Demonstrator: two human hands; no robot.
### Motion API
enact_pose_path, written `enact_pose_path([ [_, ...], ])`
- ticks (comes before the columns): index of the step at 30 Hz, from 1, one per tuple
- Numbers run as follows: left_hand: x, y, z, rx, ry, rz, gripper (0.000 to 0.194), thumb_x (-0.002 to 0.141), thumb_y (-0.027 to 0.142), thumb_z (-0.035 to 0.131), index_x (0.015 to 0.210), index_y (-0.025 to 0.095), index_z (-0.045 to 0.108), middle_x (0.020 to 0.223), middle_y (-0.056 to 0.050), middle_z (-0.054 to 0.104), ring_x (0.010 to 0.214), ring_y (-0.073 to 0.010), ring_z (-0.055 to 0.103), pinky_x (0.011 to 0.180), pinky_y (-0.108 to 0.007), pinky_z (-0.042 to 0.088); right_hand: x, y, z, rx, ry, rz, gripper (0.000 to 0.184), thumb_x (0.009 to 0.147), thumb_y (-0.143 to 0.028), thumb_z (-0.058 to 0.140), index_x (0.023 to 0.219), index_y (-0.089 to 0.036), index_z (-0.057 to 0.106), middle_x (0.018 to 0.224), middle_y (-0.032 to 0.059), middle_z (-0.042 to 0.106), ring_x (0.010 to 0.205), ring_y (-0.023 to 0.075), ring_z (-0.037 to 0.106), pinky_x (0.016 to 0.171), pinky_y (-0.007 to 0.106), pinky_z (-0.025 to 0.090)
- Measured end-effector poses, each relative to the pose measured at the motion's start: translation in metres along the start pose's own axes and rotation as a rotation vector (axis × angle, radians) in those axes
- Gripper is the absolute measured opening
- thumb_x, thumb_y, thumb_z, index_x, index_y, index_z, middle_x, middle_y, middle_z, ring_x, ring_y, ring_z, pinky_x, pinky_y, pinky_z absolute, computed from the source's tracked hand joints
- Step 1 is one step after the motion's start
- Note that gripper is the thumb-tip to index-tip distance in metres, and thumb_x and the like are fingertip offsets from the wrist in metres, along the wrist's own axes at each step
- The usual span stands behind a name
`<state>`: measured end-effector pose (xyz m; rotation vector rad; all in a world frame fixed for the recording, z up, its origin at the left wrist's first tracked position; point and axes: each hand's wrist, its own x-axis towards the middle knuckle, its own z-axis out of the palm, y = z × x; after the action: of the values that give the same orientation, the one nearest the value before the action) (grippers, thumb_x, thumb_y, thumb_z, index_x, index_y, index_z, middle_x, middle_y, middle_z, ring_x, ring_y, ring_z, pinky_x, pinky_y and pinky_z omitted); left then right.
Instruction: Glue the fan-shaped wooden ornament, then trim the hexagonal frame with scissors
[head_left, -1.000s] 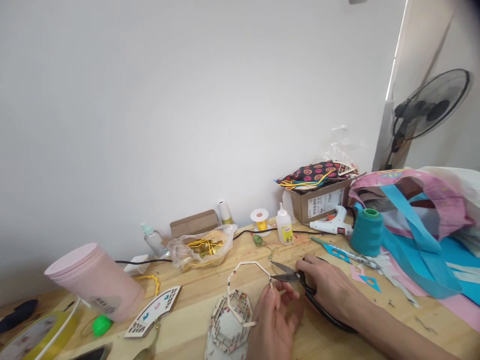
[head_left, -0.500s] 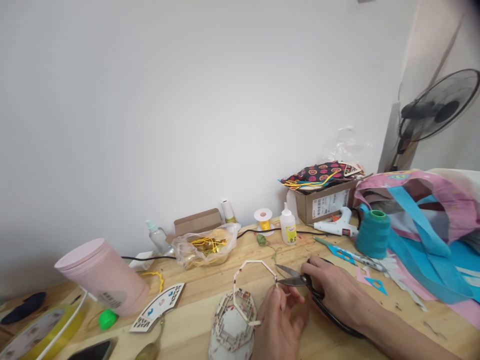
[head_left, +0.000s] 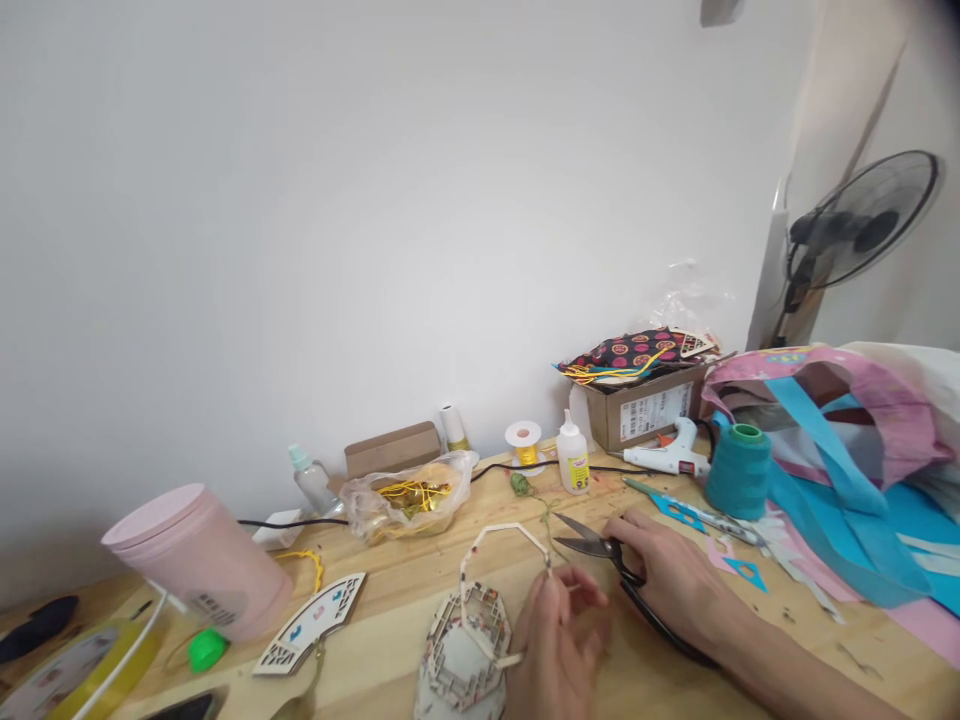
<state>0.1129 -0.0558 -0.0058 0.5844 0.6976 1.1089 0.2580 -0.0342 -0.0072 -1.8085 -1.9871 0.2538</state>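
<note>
My left hand (head_left: 559, 640) pinches the right side of a thin pale octagonal frame (head_left: 466, 570), which stands tilted in front of me. In my right hand (head_left: 660, 560) is a pair of black-handled scissors (head_left: 592, 543), their blades parted and pointing left, just above and right of my left fingertips. A thin green thread runs from a small green bundle (head_left: 519, 484) down towards the blades; whether it touches them I cannot tell. Behind the frame's lower part lies an octagonal lattice piece (head_left: 433, 640) with a white rounded object (head_left: 463, 655) at its middle.
A white glue bottle (head_left: 574, 462), a yellow thread spool (head_left: 523, 440) and a hot glue gun (head_left: 667, 455) stand along the back. Teal thread cone (head_left: 739, 475) and a pink-blue bag (head_left: 840, 440) are right. Left are a pink canister (head_left: 199, 560) and a fan-shaped panel (head_left: 311, 625).
The scissors have drawn back slightly from the octagonal frame and my left fingers, with the blades still parted. The whole view has shifted a little.
</note>
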Motion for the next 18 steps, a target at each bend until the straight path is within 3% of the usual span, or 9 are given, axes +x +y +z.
enact_pose_path([
  [6, 0.004, 0.002, -0.0067, -0.024, 0.001, 0.06, 0.025, 0.065, 0.043, 0.065, 0.064, 0.019, 0.064, 0.071, -0.002, 0.055, 0.075, -0.0164, 0.046, 0.064, -0.027, 0.042, -0.0064, -0.0046, -0.0015, 0.041, -0.028, -0.084, 0.024, 0.058, -0.003, 0.04, 0.07, -0.022, 0.048, 0.071, 0.0, 0.05, 0.061, 0.0138, 0.046, 0.052, 0.023, 0.025],
  [18, 0.0065, -0.0034, -0.0081, -0.032, 0.038, 0.07, 0.027, 0.064, 0.044, 0.066, 0.068, 0.018, 0.065, 0.071, -0.003, 0.056, 0.076, -0.0168, 0.047, 0.067, -0.03, 0.045, -0.0085, -0.0062, -0.0057, 0.032, -0.047, -0.084, 0.023, 0.058, -0.005, 0.04, 0.07, -0.022, 0.049, 0.071, 0.0004, 0.051, 0.061, 0.014, 0.046, 0.051, 0.023, 0.024],
])
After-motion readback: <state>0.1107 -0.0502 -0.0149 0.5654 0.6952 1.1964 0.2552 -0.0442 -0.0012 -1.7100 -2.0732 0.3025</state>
